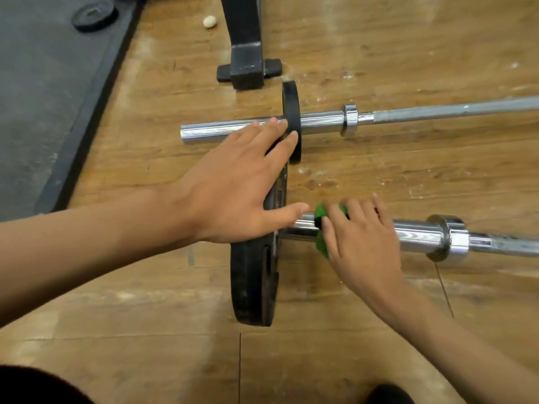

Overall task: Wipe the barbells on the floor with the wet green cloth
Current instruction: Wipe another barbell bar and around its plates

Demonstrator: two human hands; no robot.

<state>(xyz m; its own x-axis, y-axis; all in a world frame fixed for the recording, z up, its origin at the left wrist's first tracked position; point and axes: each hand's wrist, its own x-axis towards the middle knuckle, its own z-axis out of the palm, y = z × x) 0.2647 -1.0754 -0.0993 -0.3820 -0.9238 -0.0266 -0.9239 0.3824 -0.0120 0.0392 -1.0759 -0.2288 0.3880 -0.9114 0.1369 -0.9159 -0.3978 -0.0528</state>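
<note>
Lying under right fingers [331, 234]: green cloth [321, 212]

A black stand [248, 62] rests on the wood floor [379, 39]. Just left of it lies a white lump [210, 22]. Further left is a dark mat [43, 97] carrying a small disc [94, 16].

A wooden floor [379, 176], dusted with white specks, carries two barbells lying parallel: the far bar [437, 112] on a small black plate [291, 121], the near bar [414, 233] on a larger plate [253, 281]. A black stand foot [248, 68] and a white lump [209, 22] sit beyond. A dark mat [43, 97] at left bears a disc [93, 15].
</note>
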